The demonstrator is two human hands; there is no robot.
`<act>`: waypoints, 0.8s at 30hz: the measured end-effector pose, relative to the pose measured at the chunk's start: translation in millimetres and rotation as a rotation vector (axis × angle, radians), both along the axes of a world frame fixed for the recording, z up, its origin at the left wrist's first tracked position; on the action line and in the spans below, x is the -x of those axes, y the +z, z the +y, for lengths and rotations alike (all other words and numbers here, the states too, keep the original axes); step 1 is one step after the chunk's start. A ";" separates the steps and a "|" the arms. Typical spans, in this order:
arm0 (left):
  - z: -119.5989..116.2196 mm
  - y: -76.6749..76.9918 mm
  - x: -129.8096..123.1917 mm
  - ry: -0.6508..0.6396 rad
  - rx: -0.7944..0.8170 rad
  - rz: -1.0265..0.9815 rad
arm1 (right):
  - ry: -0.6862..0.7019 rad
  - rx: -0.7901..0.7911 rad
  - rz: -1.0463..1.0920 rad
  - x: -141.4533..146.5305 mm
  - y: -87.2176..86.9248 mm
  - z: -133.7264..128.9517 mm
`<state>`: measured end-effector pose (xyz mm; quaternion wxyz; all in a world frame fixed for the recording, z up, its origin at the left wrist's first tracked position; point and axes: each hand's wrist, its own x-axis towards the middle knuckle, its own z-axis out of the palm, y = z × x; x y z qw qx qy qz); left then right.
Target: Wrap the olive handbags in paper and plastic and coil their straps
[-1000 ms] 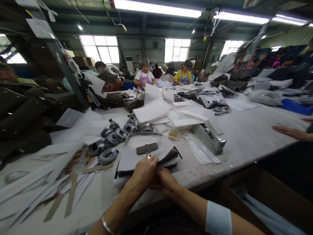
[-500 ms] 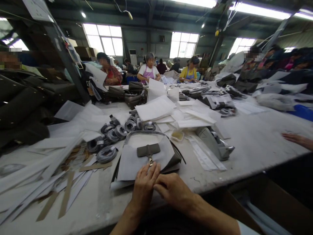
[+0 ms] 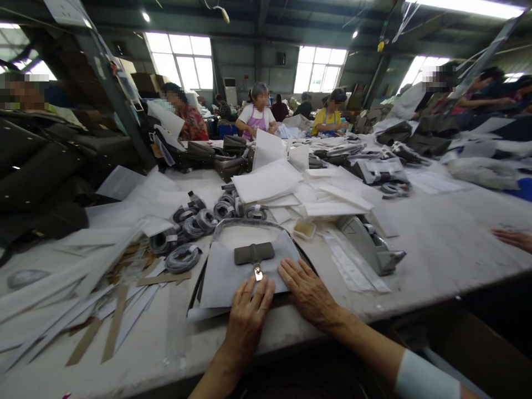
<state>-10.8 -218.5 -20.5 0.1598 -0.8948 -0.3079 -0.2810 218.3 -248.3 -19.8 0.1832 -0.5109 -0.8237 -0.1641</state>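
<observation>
Smoothing the white sheet (image 3: 220,280) over the handbag (image 3: 198,289), lower centre of frame, looks like the current step. Left hand (image 3: 248,303) lies open, fingertips by the metal clasp (image 3: 258,274); right hand (image 3: 311,292) rests flat on the sheet's right side. No grip visible. Next move probably calls for light, even pressure, clear of the T-shaped tab (image 3: 254,254).

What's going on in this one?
A person is handling what looks like a dark bag, which lies on a worktable with a white sheet over its front. The left hand rests just below the metal clasp; the right hand lies spread on the sheet's right side. Coiled straps lie to the left.
</observation>
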 end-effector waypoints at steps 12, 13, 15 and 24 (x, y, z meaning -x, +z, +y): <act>8.6 27.6 -37.2 0.038 -0.015 0.199 | 0.102 -0.054 0.068 -6.1 6.4 5.7; 10.0 27.3 -36.2 0.038 -0.021 0.193 | 0.123 -0.049 0.070 -8.6 9.2 5.3; 11.0 25.2 -32.7 0.040 -0.028 0.195 | 0.167 -0.050 0.082 -13.8 13.1 4.8; -7.5 10.0 -38.8 0.080 -0.111 0.288 | 0.141 -0.089 0.071 -17.6 -7.5 -1.5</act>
